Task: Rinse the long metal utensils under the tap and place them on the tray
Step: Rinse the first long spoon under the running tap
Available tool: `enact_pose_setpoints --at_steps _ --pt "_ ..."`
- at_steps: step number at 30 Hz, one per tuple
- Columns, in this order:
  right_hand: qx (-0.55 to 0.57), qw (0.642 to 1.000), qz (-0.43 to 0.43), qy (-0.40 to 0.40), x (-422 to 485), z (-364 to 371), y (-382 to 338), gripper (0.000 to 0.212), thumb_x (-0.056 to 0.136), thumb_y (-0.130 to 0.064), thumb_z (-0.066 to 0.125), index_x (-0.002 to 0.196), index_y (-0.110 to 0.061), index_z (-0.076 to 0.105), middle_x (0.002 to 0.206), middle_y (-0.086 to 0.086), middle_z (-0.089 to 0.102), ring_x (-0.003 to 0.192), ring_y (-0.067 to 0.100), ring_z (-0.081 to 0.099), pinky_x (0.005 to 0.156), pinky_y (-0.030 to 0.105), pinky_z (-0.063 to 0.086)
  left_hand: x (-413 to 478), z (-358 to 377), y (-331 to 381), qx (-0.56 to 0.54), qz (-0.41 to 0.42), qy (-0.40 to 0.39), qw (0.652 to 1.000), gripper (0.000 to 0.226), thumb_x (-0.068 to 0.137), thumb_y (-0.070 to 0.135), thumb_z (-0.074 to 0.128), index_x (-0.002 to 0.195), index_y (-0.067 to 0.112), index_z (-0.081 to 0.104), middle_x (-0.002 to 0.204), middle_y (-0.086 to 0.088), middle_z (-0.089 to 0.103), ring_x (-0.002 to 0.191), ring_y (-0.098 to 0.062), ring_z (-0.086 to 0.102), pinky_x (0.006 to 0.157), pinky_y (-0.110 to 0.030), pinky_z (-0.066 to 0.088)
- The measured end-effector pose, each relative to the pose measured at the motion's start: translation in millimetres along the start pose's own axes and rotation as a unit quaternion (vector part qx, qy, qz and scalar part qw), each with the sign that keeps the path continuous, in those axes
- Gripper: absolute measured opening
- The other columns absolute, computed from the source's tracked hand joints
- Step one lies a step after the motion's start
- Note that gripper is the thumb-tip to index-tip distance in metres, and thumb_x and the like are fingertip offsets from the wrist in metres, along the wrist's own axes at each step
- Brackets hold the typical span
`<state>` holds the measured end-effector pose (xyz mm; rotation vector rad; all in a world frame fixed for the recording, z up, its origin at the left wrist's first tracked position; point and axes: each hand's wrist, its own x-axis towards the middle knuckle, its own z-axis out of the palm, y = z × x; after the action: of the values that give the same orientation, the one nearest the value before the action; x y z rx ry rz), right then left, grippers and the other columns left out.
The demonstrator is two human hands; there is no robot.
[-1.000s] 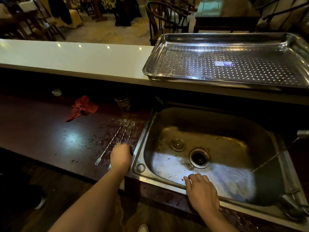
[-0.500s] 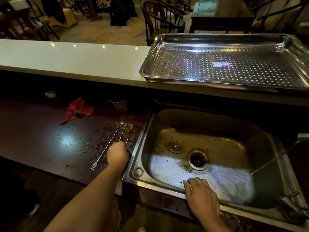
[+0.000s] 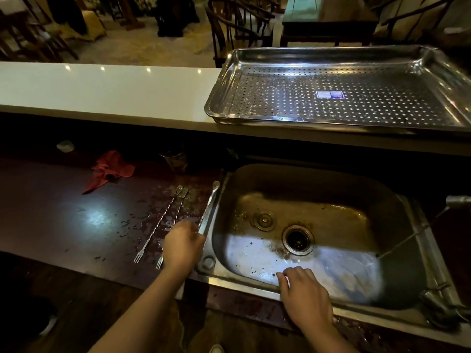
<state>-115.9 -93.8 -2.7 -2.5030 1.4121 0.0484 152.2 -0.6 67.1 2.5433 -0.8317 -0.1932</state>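
Two long twisted metal utensils (image 3: 163, 220) with fork ends lie side by side on the dark wet counter, left of the sink. My left hand (image 3: 182, 247) grips a third long utensil (image 3: 210, 205) near its lower end, its spoon end pointing away along the sink's left rim. My right hand (image 3: 304, 299) rests on the front rim of the steel sink (image 3: 318, 300), fingers loosely bent, holding nothing. The tap (image 3: 457, 201) juts in at the right edge with a thin stream of water running into the basin. The perforated steel tray (image 3: 221, 98) sits on the white upper counter behind the sink.
A red cloth (image 3: 109, 170) and a small metal cup (image 3: 175, 159) sit at the back of the dark counter. The white counter (image 3: 102, 95) runs left of the tray. A second faucet fitting (image 3: 438, 305) stands at the sink's near right corner. Chairs stand beyond.
My left hand has taken one utensil out of the group of three and shifted it right, onto the sink's left rim. My right hand stays on the front rim.
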Motion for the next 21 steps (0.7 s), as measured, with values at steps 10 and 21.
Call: enact_pose_setpoints --at_steps 10,21 --pt "0.257 0.966 0.015 -0.033 1 -17 13 0.023 0.101 -0.038 0.048 0.105 -0.029 0.069 0.101 -0.015 0.067 0.099 0.010 0.059 0.078 0.031 0.048 -77 4 64 -0.014 0.174 -0.086 0.981 0.015 0.078 0.013 0.063 0.092 0.012 0.068 0.090 -0.006 0.061 0.077 -0.027 0.061 0.064 -0.037 0.047" --pt "0.788 0.585 0.183 0.064 14 -94 59 0.029 0.103 -0.024 0.051 0.101 0.003 0.062 0.092 0.019 0.077 0.069 0.022 0.072 0.061 0.029 0.059 -140 29 133 0.008 0.297 -0.151 0.943 0.018 0.082 0.012 0.057 0.097 0.010 0.068 0.093 -0.007 0.061 0.083 -0.028 0.061 0.071 -0.043 0.046"
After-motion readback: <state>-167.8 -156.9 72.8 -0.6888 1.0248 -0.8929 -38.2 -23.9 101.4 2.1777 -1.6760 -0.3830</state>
